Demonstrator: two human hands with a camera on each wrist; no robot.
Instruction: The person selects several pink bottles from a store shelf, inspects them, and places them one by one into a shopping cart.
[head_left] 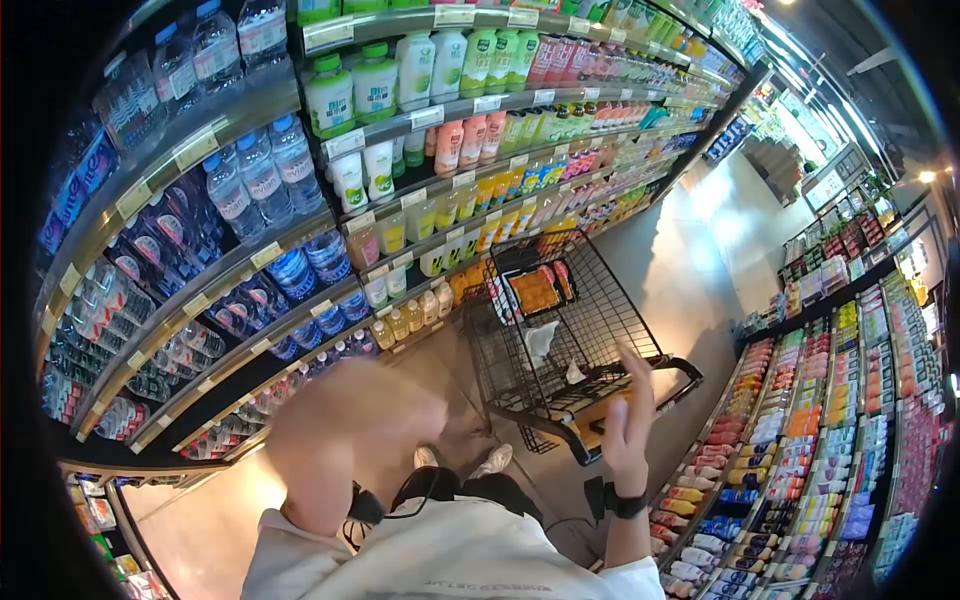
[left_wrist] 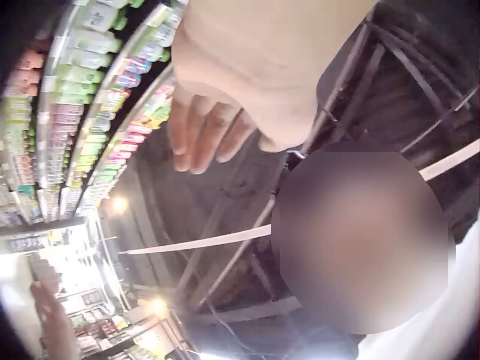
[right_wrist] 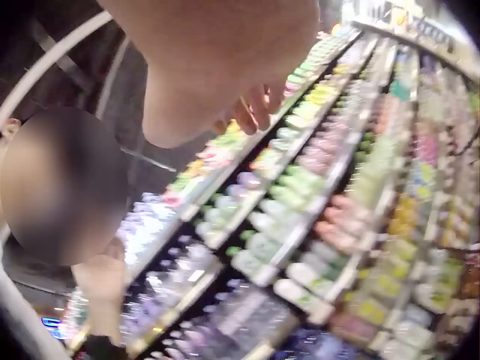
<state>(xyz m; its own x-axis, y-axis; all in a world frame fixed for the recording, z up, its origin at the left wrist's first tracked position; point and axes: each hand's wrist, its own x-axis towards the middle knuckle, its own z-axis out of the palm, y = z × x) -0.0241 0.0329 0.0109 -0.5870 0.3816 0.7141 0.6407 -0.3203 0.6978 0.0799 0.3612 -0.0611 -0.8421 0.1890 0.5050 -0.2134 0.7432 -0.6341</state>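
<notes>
The head view alone takes in the whole aisle: tall drink shelves (head_left: 250, 250) on the person's left, lower bottle shelves (head_left: 850, 400) on the right, a pale floor (head_left: 700, 250) between. The wrist views catch only slices of shelving, a dark ceiling (left_wrist: 225, 247) and each hand's fingers from close up.

The shopping cart (head_left: 560, 330) shows in the head view only; it stands on the floor just ahead of the person, close to the tall drink shelves. Its long axis runs along the aisle, front end pointing away from the person, handle (head_left: 690, 375) toward them. Inside lie an orange packet (head_left: 535, 290) and something white (head_left: 542, 340).

Both hands are held up, well apart, holding nothing. The right hand (head_left: 628, 420) hangs in the air near the handle, fingers relaxed and spread, with no contact to be seen; a black strap (head_left: 625, 503) circles its wrist. The left hand (head_left: 345, 440) is a blur close to the head camera. The left wrist view shows its fingers (left_wrist: 202, 135) side by side, loosely bent round nothing; the right wrist view shows the right hand's fingertips (right_wrist: 255, 112) lightly curled before the shelving.
</notes>
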